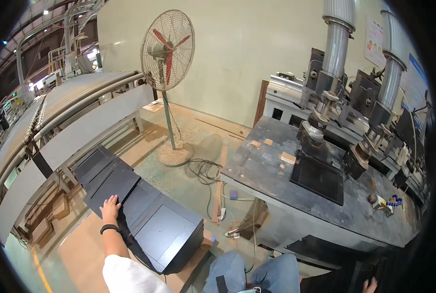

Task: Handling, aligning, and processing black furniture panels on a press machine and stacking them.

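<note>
Black flat panels (162, 232) lie in overlapping stacks low on my left, some with a raised frame-like border. My left hand (110, 207) rests on one of them near the stack's left edge, fingers stretched out and touching the surface. At the lower right edge, my right hand (370, 285) is mostly cut off by the picture's rim. Its few visible fingers are against dark panels (335, 283), and I cannot make out whether they grip one. Another black framed panel (318, 178) lies flat on the dark machine table (262, 161) under the machine heads.
Two machine heads (315, 129) with ribbed ducts stand over the table. A pedestal fan (168, 51) stands near the wall, its base dusty. Cables (203, 171) coil on the floor. A roller conveyor (81, 97) runs along the left. Small wood blocks (287, 157) lie on the table.
</note>
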Action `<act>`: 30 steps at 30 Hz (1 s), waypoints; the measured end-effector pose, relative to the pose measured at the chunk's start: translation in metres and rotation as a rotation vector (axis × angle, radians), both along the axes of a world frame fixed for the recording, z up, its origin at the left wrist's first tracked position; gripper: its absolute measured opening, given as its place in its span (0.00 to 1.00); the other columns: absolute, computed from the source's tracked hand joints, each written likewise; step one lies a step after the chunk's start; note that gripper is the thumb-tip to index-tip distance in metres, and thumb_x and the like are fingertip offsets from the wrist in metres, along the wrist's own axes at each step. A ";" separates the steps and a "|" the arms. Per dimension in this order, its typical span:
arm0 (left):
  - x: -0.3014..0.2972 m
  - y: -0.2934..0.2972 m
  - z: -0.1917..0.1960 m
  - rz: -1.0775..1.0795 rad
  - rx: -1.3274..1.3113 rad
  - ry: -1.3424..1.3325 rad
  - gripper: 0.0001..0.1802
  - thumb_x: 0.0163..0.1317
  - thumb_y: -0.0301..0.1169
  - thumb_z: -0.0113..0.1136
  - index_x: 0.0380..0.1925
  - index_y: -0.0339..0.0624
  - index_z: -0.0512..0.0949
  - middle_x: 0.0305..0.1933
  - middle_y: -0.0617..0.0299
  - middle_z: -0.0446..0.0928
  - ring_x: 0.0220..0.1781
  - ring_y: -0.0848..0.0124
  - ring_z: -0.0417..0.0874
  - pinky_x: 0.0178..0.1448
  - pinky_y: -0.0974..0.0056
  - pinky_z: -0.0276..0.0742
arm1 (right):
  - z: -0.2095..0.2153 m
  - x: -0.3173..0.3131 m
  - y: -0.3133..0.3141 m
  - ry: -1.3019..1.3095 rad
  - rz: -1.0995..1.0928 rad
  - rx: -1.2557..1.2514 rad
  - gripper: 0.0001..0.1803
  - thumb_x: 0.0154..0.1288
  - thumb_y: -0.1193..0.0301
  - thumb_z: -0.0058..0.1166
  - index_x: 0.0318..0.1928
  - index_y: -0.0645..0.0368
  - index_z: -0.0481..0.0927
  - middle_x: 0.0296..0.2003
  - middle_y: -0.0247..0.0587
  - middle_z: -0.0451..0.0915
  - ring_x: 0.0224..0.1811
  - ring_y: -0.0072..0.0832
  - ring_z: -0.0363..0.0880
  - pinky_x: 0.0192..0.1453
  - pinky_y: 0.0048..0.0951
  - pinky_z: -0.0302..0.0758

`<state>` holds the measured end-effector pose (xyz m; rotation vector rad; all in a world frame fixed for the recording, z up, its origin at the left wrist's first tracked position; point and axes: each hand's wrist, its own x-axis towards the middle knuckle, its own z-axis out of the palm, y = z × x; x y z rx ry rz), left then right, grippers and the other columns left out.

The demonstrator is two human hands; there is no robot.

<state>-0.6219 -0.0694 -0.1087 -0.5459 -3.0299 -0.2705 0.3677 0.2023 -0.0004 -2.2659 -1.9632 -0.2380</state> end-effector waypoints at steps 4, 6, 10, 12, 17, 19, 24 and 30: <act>-0.005 -0.013 0.001 -0.133 -0.057 0.037 0.21 0.63 0.34 0.50 0.58 0.55 0.72 0.62 0.64 0.71 0.62 0.61 0.72 0.63 0.46 0.67 | -0.055 -0.001 -0.071 0.026 -0.121 -0.295 0.47 0.58 0.40 0.54 0.60 0.73 0.66 0.58 0.66 0.69 0.61 0.55 0.68 0.62 0.49 0.67; -0.005 0.002 -0.002 -0.196 -0.083 0.101 0.20 0.63 0.27 0.43 0.54 0.52 0.76 0.57 0.60 0.75 0.55 0.59 0.78 0.57 0.60 0.74 | -0.051 -0.037 -0.079 -0.126 -0.222 -0.379 0.52 0.56 0.37 0.53 0.63 0.72 0.62 0.61 0.68 0.64 0.64 0.59 0.62 0.64 0.51 0.63; -0.014 -0.011 -0.015 -0.244 -0.037 0.173 0.20 0.63 0.26 0.43 0.53 0.51 0.76 0.55 0.58 0.76 0.53 0.58 0.78 0.56 0.57 0.74 | -0.093 -0.008 -0.074 -0.134 -0.253 -0.166 0.57 0.51 0.34 0.54 0.65 0.71 0.58 0.60 0.73 0.61 0.63 0.62 0.61 0.66 0.53 0.61; -0.018 -0.013 -0.015 -0.241 -0.012 0.201 0.20 0.63 0.26 0.43 0.53 0.51 0.76 0.54 0.58 0.76 0.52 0.57 0.79 0.55 0.56 0.75 | -0.090 -0.015 -0.071 -0.150 -0.369 -0.289 0.56 0.50 0.35 0.56 0.68 0.63 0.56 0.64 0.62 0.60 0.64 0.56 0.61 0.62 0.59 0.63; -0.022 -0.001 -0.005 -0.242 -0.059 0.175 0.18 0.64 0.28 0.43 0.52 0.48 0.75 0.49 0.55 0.77 0.50 0.56 0.79 0.52 0.55 0.76 | -0.114 -0.017 -0.063 -0.243 -0.544 -0.302 0.49 0.53 0.42 0.60 0.70 0.46 0.55 0.67 0.41 0.60 0.65 0.47 0.62 0.55 0.68 0.64; -0.025 -0.001 -0.004 -0.263 -0.020 0.131 0.18 0.62 0.28 0.46 0.53 0.47 0.74 0.52 0.53 0.76 0.52 0.54 0.78 0.54 0.54 0.75 | -0.121 -0.022 -0.066 -0.278 -0.492 -0.221 0.45 0.55 0.50 0.61 0.70 0.42 0.55 0.67 0.36 0.60 0.64 0.42 0.64 0.51 0.69 0.67; 0.006 0.011 0.004 -0.251 0.111 0.269 0.36 0.46 0.21 0.65 0.59 0.41 0.68 0.63 0.45 0.65 0.64 0.47 0.66 0.66 0.53 0.66 | -0.126 -0.027 -0.040 0.023 -0.575 -0.329 0.53 0.49 0.74 0.66 0.72 0.49 0.46 0.72 0.38 0.48 0.73 0.43 0.47 0.62 0.61 0.59; 0.245 0.168 0.172 -1.084 0.337 0.084 0.32 0.50 0.28 0.67 0.57 0.38 0.69 0.58 0.48 0.72 0.60 0.50 0.71 0.63 0.54 0.69 | -0.030 -0.003 -0.052 0.163 -0.302 0.077 0.29 0.48 0.83 0.53 0.56 0.63 0.74 0.49 0.53 0.78 0.53 0.49 0.75 0.56 0.44 0.71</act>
